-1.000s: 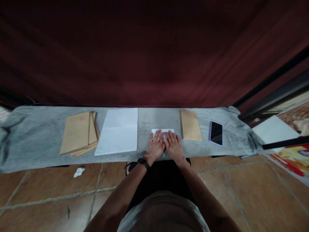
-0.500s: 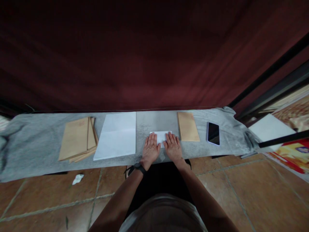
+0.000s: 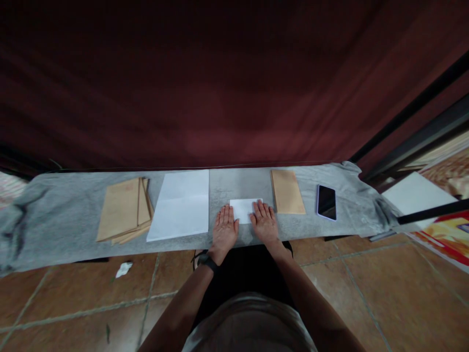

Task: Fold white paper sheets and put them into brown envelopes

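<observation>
A small folded white paper [image 3: 243, 211] lies flat on the grey cloth in front of me. My left hand [image 3: 224, 228] rests palm down at its left edge, fingers stretched out. Across the paper's right part lies my right hand [image 3: 265, 222], also flat with its fingers out and covering that side. Left of my hands is a stack of large white paper sheets [image 3: 180, 205]. A brown envelope stack [image 3: 288, 192] sits just right of my right hand.
Several brown envelopes [image 3: 119, 208] lie overlapping at the left. A phone [image 3: 326, 202] with a dark screen is on the right. The narrow cloth-covered table [image 3: 73, 215] runs along a dark red curtain [image 3: 227, 98]. Black bars and a white board [image 3: 417, 195] stand at far right.
My left hand has slid left, off most of the folded paper, uncovering more of it. My right hand stays on the right side. The view has shifted slightly.
</observation>
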`<act>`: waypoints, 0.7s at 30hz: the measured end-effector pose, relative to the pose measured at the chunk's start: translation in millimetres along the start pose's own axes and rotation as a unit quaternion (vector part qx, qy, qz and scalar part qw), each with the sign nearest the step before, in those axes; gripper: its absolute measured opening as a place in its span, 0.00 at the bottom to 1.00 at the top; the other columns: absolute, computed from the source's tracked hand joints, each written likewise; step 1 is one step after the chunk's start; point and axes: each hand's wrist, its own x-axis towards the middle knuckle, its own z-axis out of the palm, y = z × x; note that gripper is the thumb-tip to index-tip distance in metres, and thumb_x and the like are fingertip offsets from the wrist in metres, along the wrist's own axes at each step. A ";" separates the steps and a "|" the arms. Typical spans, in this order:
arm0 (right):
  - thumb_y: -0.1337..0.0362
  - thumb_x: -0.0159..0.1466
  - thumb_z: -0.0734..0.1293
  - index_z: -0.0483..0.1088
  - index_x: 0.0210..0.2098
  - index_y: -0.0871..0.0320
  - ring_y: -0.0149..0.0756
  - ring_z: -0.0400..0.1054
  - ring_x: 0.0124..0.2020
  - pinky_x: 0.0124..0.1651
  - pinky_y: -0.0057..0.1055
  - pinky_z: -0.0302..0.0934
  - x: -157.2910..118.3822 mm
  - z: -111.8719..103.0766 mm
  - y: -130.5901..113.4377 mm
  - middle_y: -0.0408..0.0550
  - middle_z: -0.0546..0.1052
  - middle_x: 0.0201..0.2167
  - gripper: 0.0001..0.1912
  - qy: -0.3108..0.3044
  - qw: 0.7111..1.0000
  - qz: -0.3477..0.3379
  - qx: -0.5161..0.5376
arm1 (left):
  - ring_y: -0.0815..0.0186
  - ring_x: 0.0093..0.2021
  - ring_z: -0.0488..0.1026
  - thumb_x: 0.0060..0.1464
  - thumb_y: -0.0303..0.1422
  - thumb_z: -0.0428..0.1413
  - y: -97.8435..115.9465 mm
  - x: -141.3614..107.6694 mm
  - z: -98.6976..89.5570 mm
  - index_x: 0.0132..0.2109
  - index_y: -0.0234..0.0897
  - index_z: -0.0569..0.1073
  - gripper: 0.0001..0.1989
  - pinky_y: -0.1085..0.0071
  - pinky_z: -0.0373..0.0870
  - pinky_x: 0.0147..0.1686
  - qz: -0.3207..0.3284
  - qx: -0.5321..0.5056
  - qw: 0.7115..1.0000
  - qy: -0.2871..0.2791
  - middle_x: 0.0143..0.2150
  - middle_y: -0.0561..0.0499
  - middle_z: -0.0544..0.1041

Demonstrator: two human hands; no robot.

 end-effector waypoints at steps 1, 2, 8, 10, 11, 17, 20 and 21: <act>0.57 0.74 0.56 0.58 0.70 0.60 0.50 0.56 0.69 0.69 0.49 0.46 -0.1 0.1 0.1 0.57 0.62 0.69 0.28 0.001 1.000 0.000 0.001 | 0.53 0.73 0.52 0.68 0.37 0.41 -1.2 -2.0 -2.5 0.71 0.24 0.57 0.30 0.53 0.53 0.70 -0.001 0.002 1.000 0.000 0.72 0.36 0.58; 0.57 0.74 0.56 0.58 0.70 0.60 0.50 0.56 0.69 0.69 0.50 0.46 -0.3 0.2 0.2 0.57 0.62 0.69 0.28 0.002 1.000 -0.001 0.001 | 0.54 0.73 0.53 0.68 0.36 0.41 -3.1 -4.3 -5.6 0.70 0.24 0.58 0.29 0.53 0.53 0.70 0.000 0.004 1.000 -0.002 0.72 0.36 0.59; 0.58 0.75 0.55 0.58 0.70 0.61 0.50 0.55 0.69 0.68 0.51 0.47 -1.0 2.0 1.1 0.58 0.62 0.69 0.27 0.005 1.000 -0.004 0.006 | 0.51 0.75 0.46 0.67 0.37 0.43 -42.5 -29.6 -28.8 0.71 0.28 0.59 0.29 0.46 0.43 0.72 -0.040 0.018 0.998 0.050 0.72 0.37 0.58; 0.57 0.75 0.54 0.57 0.70 0.61 0.50 0.55 0.69 0.68 0.51 0.46 -1.3 2.6 1.1 0.58 0.62 0.69 0.28 0.004 1.000 -0.005 0.007 | 0.48 0.75 0.45 0.67 0.39 0.44 -64.5 -41.5 -34.1 0.71 0.28 0.57 0.31 0.42 0.43 0.71 -0.081 0.021 0.993 0.077 0.73 0.34 0.57; 0.57 0.75 0.54 0.57 0.70 0.61 0.51 0.55 0.69 0.68 0.51 0.46 -1.4 2.9 1.1 0.58 0.62 0.69 0.28 0.003 1.000 -0.003 0.007 | 0.47 0.75 0.45 0.67 0.39 0.44 -75.2 -47.2 -35.8 0.71 0.27 0.57 0.31 0.41 0.44 0.70 -0.098 0.023 0.991 0.083 0.73 0.33 0.57; 0.57 0.75 0.54 0.57 0.70 0.61 0.50 0.54 0.70 0.69 0.50 0.44 -1.8 3.4 0.6 0.56 0.61 0.70 0.28 -0.004 1.000 0.005 -0.004 | 0.44 0.71 0.56 0.67 0.45 0.46 -108.5 -64.1 -40.1 0.67 0.22 0.63 0.32 0.47 0.54 0.68 -0.073 0.070 0.995 0.027 0.69 0.28 0.62; 0.57 0.75 0.54 0.56 0.71 0.60 0.49 0.54 0.70 0.69 0.50 0.44 -1.7 3.2 0.6 0.56 0.61 0.70 0.28 -0.003 1.000 0.004 -0.004 | 0.43 0.69 0.60 0.66 0.45 0.47 -105.9 -60.2 -45.4 0.65 0.23 0.66 0.31 0.47 0.57 0.66 -0.068 0.097 0.993 -0.003 0.68 0.28 0.64; 0.57 0.75 0.54 0.56 0.71 0.59 0.49 0.55 0.70 0.69 0.49 0.44 -1.7 3.2 0.6 0.56 0.62 0.70 0.28 -0.002 1.000 0.005 -0.003 | 0.43 0.69 0.61 0.67 0.44 0.47 -104.2 -58.4 -47.7 0.65 0.25 0.66 0.30 0.47 0.59 0.64 -0.068 0.103 0.992 -0.015 0.67 0.28 0.65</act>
